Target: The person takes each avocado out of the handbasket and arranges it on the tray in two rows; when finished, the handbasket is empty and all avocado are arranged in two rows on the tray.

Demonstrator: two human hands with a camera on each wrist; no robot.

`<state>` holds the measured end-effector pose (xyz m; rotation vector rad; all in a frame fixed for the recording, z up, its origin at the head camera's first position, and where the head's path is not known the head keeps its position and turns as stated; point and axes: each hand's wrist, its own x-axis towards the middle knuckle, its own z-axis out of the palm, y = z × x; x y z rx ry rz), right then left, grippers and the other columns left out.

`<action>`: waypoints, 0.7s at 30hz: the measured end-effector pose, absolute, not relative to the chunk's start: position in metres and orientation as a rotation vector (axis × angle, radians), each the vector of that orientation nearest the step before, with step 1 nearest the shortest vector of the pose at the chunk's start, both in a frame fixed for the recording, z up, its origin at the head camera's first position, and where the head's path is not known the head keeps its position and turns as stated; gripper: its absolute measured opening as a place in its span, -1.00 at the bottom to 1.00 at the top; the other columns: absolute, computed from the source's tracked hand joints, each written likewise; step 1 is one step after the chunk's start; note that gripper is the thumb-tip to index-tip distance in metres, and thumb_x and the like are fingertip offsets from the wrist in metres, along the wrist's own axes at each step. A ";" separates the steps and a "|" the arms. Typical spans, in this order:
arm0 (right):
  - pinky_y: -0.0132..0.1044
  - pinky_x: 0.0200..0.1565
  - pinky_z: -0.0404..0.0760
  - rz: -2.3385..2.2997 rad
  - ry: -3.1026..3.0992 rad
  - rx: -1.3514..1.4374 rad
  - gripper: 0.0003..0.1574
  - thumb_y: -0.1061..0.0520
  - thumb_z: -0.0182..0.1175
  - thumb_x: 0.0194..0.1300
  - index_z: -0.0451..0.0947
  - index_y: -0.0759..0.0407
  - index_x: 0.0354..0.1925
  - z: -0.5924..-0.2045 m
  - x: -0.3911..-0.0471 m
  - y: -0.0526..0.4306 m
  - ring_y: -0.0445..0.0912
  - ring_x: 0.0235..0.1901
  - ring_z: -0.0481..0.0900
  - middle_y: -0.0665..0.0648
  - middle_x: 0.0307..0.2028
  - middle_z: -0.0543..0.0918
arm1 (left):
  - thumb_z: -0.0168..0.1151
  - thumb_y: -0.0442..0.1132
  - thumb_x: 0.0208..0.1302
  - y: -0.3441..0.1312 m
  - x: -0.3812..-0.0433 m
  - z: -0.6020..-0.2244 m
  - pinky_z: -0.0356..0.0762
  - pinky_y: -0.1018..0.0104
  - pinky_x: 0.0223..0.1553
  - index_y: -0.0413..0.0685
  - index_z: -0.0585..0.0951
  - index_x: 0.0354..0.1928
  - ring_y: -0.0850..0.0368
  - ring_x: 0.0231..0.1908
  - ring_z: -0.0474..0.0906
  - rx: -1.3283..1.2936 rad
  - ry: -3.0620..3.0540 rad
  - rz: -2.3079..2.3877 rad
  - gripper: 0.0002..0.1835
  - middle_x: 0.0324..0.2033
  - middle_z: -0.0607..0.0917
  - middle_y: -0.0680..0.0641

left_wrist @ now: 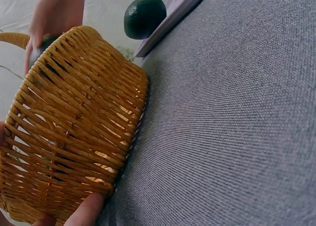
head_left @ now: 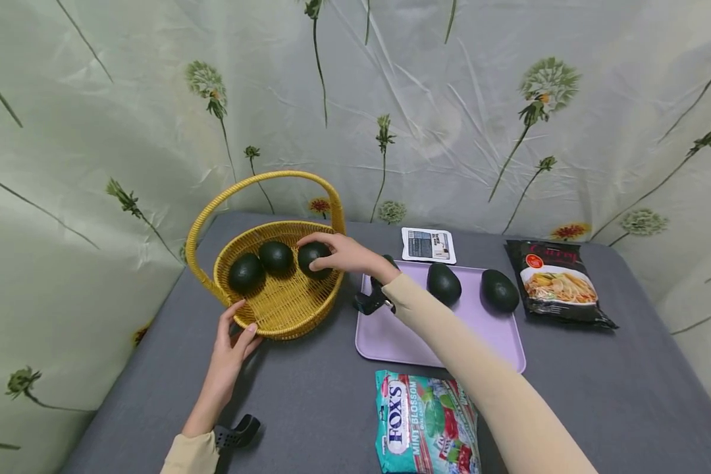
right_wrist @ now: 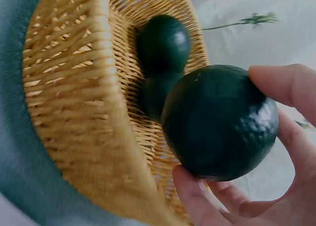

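My right hand (head_left: 338,253) grips a dark green avocado (right_wrist: 219,122) between thumb and fingers. It holds the fruit over the right side of a yellow wicker basket (head_left: 284,309), close inside the rim. Two more avocados, one on the left (head_left: 246,272) and one nearer the middle (head_left: 276,257), lie in the basket. My left hand (head_left: 228,352) holds the basket's near-left rim; in the left wrist view its fingers (left_wrist: 88,211) press the woven side. On a lilac tray (head_left: 391,342) to the right, two avocados, one at the middle (head_left: 444,284) and one at the right (head_left: 500,291), show plainly.
The basket's tall handle (head_left: 263,176) arches over its back. A teal candy bag (head_left: 426,421) lies in front of the tray, under the right forearm's left side. A black noodle packet (head_left: 559,283) sits right of the tray, and a white labelled packet (head_left: 428,245) behind it.
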<state>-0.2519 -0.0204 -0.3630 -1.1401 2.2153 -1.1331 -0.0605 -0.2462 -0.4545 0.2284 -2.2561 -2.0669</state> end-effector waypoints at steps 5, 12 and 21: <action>-0.12 0.11 0.42 -1.290 2.138 -1.074 -0.38 0.15 0.20 0.30 0.36 0.11 0.30 -0.358 -0.243 0.018 -0.07 0.00 0.47 0.08 0.19 0.44 | -0.07 -0.20 0.51 -0.246 -0.060 -0.455 0.48 0.54 -0.05 -0.06 -0.05 0.46 -0.20 0.19 0.20 0.214 -2.246 -2.073 -0.39 0.34 -0.04 -0.21; 0.02 -0.07 0.53 -1.373 2.124 -0.887 -0.38 0.14 0.21 0.30 0.31 0.01 0.29 -0.365 -0.221 0.071 0.08 -0.09 0.57 0.19 0.07 0.48 | -0.08 -0.21 0.52 -0.247 -0.059 -0.454 0.49 0.53 -0.06 -0.08 -0.05 0.46 -0.20 0.19 0.19 0.196 -2.239 -2.072 -0.40 0.33 -0.01 -0.21; 0.03 0.03 0.44 -1.294 2.202 -0.806 -0.40 0.05 0.24 0.27 0.36 0.00 0.25 -0.390 -0.189 0.109 0.15 0.06 0.42 0.17 0.11 0.47 | -0.08 -0.22 0.52 -0.245 -0.060 -0.454 0.48 0.55 -0.07 -0.09 -0.05 0.46 -0.21 0.19 0.19 0.189 -2.250 -2.061 -0.39 0.35 -0.03 -0.21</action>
